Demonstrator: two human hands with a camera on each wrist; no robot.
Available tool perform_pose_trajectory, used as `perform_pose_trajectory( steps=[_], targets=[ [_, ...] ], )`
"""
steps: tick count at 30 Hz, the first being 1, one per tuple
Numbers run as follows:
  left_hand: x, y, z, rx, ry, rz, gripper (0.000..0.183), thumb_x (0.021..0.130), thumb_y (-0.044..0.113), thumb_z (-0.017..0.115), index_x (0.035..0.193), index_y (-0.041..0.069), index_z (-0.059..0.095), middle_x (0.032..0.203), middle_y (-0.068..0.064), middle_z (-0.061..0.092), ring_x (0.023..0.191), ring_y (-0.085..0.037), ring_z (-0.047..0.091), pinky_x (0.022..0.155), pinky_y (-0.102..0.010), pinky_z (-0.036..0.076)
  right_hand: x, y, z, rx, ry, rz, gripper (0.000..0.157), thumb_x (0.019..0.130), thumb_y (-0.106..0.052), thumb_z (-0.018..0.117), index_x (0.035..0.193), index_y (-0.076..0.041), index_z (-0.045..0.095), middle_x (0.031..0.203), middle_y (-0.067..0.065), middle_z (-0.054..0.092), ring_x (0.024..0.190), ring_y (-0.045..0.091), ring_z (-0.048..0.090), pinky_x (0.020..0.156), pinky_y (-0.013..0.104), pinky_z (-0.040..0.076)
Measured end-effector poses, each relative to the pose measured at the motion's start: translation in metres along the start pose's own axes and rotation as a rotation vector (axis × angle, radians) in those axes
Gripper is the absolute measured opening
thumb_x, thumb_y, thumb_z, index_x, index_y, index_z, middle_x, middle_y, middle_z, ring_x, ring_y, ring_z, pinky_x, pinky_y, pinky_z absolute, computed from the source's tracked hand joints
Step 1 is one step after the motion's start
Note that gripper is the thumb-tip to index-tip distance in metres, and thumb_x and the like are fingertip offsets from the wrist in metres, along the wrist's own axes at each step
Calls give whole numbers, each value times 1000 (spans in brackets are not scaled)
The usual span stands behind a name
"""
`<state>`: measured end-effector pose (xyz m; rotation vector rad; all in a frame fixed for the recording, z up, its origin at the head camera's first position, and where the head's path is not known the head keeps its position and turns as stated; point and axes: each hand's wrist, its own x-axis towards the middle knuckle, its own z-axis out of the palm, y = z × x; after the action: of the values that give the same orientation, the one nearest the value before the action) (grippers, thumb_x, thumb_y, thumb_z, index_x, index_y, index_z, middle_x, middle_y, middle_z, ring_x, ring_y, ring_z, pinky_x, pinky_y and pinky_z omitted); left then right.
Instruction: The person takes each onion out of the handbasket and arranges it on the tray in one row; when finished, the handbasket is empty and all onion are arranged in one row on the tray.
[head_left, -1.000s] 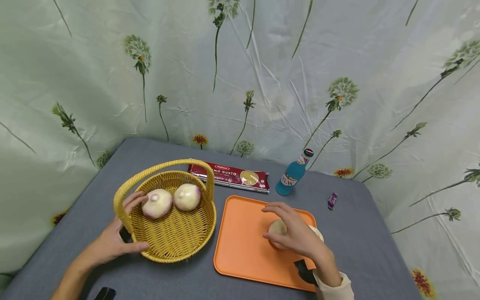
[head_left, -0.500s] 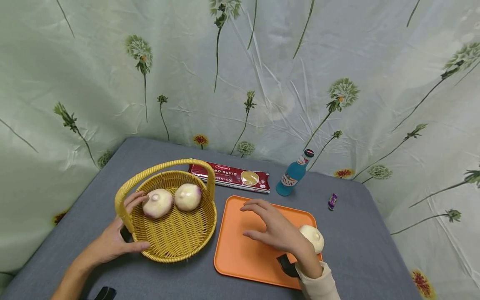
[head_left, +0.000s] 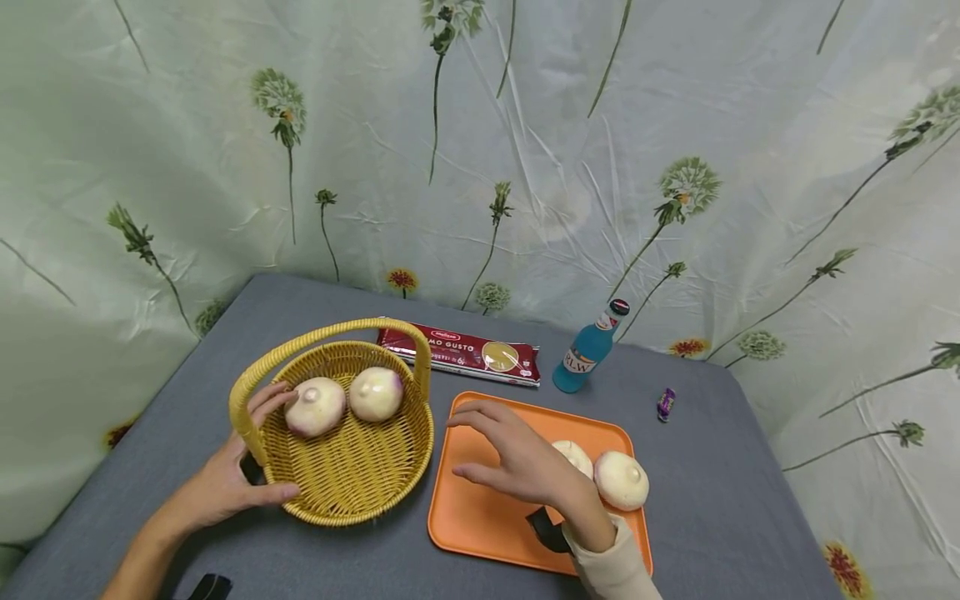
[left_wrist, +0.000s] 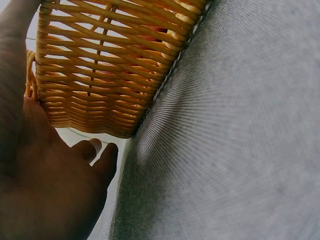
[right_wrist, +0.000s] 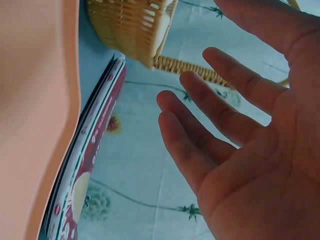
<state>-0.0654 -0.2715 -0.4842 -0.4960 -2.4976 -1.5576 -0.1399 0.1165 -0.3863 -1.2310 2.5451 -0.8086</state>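
Note:
The yellow wicker basket [head_left: 352,475] stands at the left of the table. My left hand [head_left: 236,467] holds its left rim, fingers over the edge and thumb along the front. Inside are two round white vegetables tinged purple, turnip-like: one vegetable [head_left: 315,408] lies by my fingertips, the other vegetable [head_left: 376,394] to its right. My right hand [head_left: 521,454] hovers over the orange tray [head_left: 480,521], fingers spread and loosely bent around nothing. Beside its wrist, a partly hidden vegetable [head_left: 573,456] and another vegetable [head_left: 622,481] sit on the tray's right side.
A red pasta packet [head_left: 472,354] lies behind the basket and tray. The blue bottle [head_left: 587,350] stands behind the tray. A small purple-wrapped candy [head_left: 665,404] lies to the right on the grey tablecloth [head_left: 720,500]. A dandelion-print curtain [head_left: 555,167] hangs behind the table.
My right hand has let go of one vegetable and moved left across the tray. That vegetable now shows beside the other on the tray. My left hand and the basket have stayed put.

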Motion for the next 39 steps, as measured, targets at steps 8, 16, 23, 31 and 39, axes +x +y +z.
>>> perform_pose_trajectory(
  steps=[8,16,23,31,39],
  targets=[
    [0,-2,0,6,1,-6,109,65,4,88,157,13,29,164,-15,11,152,-6,1,105,-9,9,15,-12,6,8,-42,-43,50,95,-32,69,140,-16,55,146,1,50,136,15,46,109,37,43],
    [1,-1,0,0,-1,-1,108,65,4,88,156,13,30,164,-15,11,151,-6,1,107,-10,9,29,-18,18,-13,-44,-95,49,97,-32,67,141,-16,54,148,3,48,137,15,44,109,35,42],
    [0,1,1,-12,-8,-11,107,67,4,87,157,13,29,164,-14,9,152,-6,-1,114,-22,6,37,-20,26,-33,-49,-130,47,98,-34,64,140,-16,54,147,5,49,136,16,44,109,34,42],
    [0,-2,0,5,-3,-9,108,66,4,88,156,12,29,164,-14,9,152,-7,-2,108,-11,7,54,-25,32,-88,-46,-166,46,98,-32,65,140,-16,55,146,3,50,135,16,44,110,31,40],
    [0,-2,1,2,-1,-9,107,66,4,87,156,13,29,164,-14,10,152,-7,0,107,-10,8,73,-24,44,-164,-8,-224,47,95,-29,68,138,-14,57,145,7,49,135,22,45,112,33,37]
  ],
)
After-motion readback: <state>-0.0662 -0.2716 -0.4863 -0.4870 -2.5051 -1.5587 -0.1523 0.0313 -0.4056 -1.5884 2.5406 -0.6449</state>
